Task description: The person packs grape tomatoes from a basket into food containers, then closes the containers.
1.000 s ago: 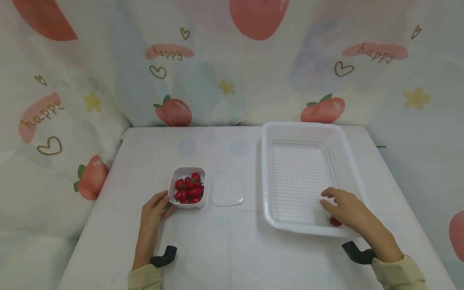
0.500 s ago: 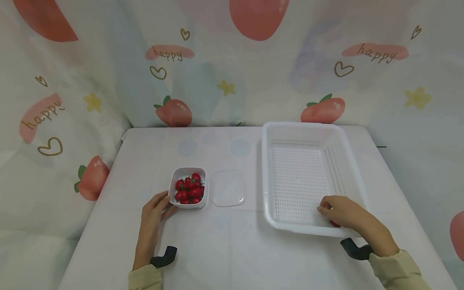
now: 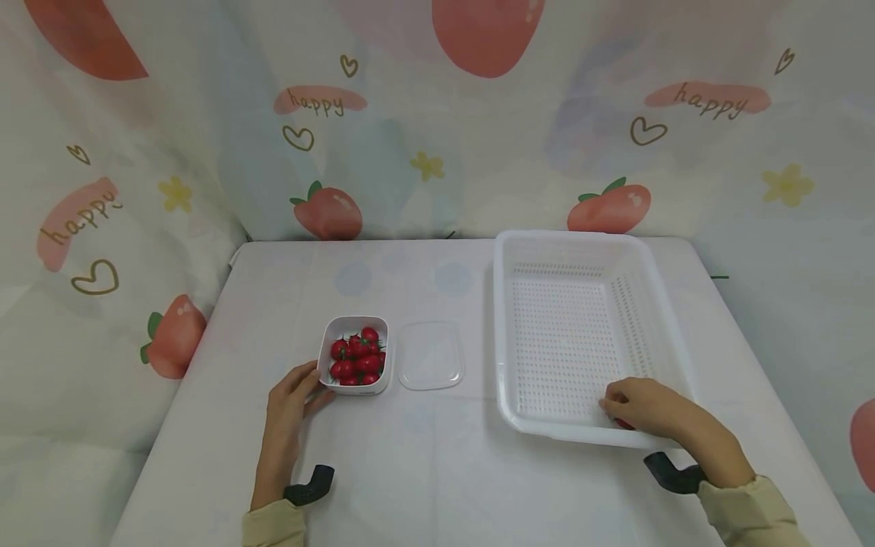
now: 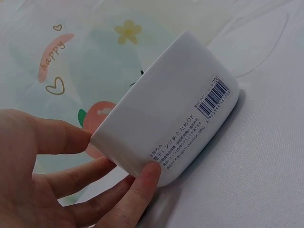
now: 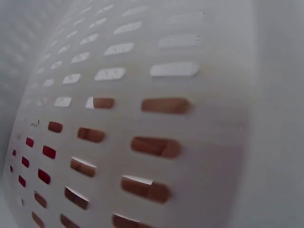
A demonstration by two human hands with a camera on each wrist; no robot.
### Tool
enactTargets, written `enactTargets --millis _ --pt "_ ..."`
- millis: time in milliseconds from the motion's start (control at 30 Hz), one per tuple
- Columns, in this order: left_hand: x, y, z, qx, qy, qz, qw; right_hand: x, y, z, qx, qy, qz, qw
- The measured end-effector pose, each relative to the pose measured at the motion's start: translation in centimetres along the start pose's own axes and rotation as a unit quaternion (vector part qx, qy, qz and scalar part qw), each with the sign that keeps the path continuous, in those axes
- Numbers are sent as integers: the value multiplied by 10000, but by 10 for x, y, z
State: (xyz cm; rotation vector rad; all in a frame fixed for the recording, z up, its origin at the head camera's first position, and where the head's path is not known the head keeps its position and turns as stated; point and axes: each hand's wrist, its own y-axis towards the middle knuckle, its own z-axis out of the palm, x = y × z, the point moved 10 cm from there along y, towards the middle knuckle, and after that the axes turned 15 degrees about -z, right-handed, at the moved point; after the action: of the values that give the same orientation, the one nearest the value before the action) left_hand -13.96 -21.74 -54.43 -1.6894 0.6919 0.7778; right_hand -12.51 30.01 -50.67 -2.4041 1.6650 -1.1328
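My left hand (image 3: 290, 403) rests its extended fingers against the near left corner of a small white plastic container (image 4: 161, 99), which stands upright on the table. Several red cherry tomatoes (image 3: 357, 357) with green stems lie inside. Over on the right, my right hand (image 3: 649, 406) reaches into the near end of a large white perforated basket (image 3: 506, 342). Its curled fingers pinch a cherry tomato (image 3: 623, 424), mostly hidden under them. In the right wrist view, bits of the red tomato (image 5: 49, 152) and the fingers show through slots in the basket wall (image 5: 204, 118).
Between container and basket lies a clear plastic lid (image 3: 431, 355), flat on the white-covered table (image 3: 424, 471). A fruit-patterned cloth (image 3: 437, 137) hangs behind the table and along its sides.
My right hand has lowered toward the basket's near wall, and its fingers have closed from spread to curled around the cherry tomato. The left hand and container have stayed put.
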Motion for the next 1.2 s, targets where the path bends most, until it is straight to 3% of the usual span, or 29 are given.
enactTargets --millis 333,700,1033,1200 --pt "1 -2 1 13 -70 26 10000 2 -2 -1 149 128 -196 9996" --pt "0 -3 1 69 -49 62 9999 0 -3 -3 168 346 54 9992" --pt "-1 -2 0 43 -49 103 9999 11 -8 -21 -471 384 -492 9969" --pt "-1 -2 0 6 -74 70 9999 13 -9 -26 -832 461 -485 9943"
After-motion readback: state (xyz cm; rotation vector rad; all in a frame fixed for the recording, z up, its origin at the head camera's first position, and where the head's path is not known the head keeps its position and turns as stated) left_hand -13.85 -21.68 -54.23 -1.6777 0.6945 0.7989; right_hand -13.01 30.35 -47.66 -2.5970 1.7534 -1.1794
